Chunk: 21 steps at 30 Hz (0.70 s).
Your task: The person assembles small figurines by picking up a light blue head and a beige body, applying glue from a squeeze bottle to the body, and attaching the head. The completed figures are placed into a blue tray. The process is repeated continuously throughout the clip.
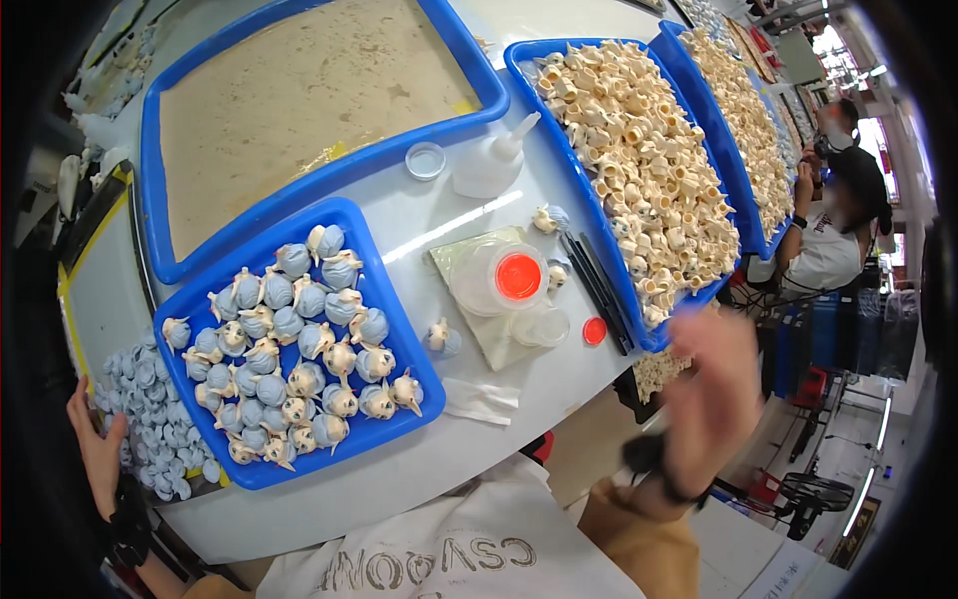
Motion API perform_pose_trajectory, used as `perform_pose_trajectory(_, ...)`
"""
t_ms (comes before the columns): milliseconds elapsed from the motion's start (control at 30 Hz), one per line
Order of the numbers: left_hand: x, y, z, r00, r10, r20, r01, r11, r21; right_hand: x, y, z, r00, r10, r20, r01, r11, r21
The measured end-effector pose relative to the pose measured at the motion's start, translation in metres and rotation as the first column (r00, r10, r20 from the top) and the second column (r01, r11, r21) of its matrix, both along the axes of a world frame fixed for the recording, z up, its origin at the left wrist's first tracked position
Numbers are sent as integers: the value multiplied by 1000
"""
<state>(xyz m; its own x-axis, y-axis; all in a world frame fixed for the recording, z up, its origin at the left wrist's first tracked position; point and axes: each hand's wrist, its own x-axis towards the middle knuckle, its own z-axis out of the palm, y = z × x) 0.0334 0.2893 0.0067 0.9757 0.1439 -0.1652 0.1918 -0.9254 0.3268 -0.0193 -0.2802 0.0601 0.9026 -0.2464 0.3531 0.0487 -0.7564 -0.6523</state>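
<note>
At the left edge, my left hand point(97, 449) is spread beside a pile of small light-blue curved pieces point(160, 429), its fingers apart. Right of that pile is a blue tray point(349, 454) holding several small doll heads point(284, 324) with light-blue hair and pointed ears. My right hand point(711, 384) is raised at the near right, smeared by motion, so its fingers cannot be made out. It is nearest the near end of a blue tray point(574, 150) heaped with hollow cream-coloured doll parts point(644, 160).
A board point(504, 349) carries a jar with red contents point(517, 276). Around it are a squeeze bottle point(491, 165), dark rods point(599, 295), loose heads point(442, 337) and white tissue point(481, 401). A large blue tray point(329, 170) lies behind. Another person point(833, 220) sits at the far right.
</note>
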Motion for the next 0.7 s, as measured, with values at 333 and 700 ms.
perform_pose_trajectory(333,13,3,-11,994,-42,-106,34,996,-80,181,-36,-33,736,479,-478,-593,797,-115)
perform_pose_trajectory(700,29,-35,-9,990,-125,-57,114,978,-178,195,-17,-60,718,638,-278,-689,709,-152)
